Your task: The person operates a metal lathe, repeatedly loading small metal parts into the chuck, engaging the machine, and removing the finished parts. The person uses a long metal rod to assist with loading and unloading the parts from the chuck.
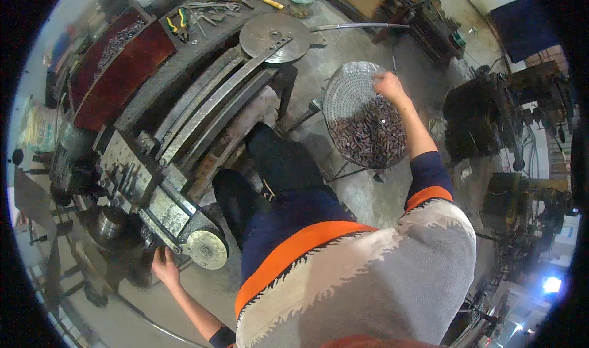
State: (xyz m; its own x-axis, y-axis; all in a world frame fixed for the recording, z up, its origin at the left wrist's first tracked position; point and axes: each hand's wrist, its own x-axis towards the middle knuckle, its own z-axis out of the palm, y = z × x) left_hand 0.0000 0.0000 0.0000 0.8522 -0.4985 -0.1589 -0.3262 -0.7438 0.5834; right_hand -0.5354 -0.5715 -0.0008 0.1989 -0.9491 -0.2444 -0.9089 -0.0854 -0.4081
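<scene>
My right hand is over the far right part of a round perforated metal basket, its fingers drawn together; whatever they may hold is too small to make out. A heap of small dark metal pieces fills the near part of the basket. Down at the lower left, my left hand is beside the near end of a metal bench machine, close to a round pale disc. Its thumb and fingers look apart, and nothing shows between them.
A long lever bar runs along the machine to a large round metal plate. Dark red bins stand at the far left. Pliers and wrenches lie on the bench. Dark machinery lines the right side.
</scene>
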